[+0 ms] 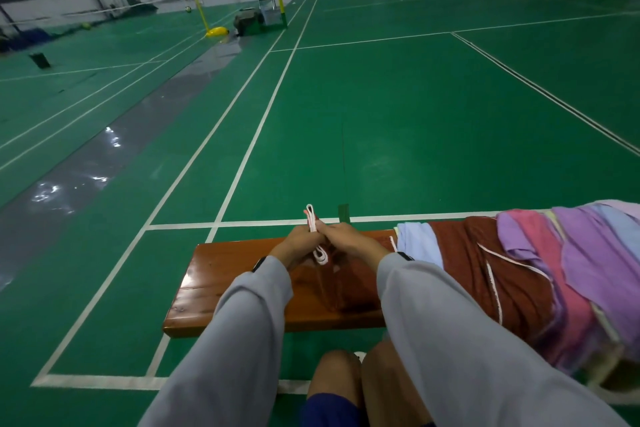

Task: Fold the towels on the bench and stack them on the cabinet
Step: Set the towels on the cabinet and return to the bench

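bench [221, 270] bare at left end, towel heap [519, 270] crowding right end

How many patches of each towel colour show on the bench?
maroon: 2, one gripped by left hand and right hand
light blue: 2
purple: 2
pink: 1
Total: 7; overlaps hide the true towel count, thin cream strips left out.
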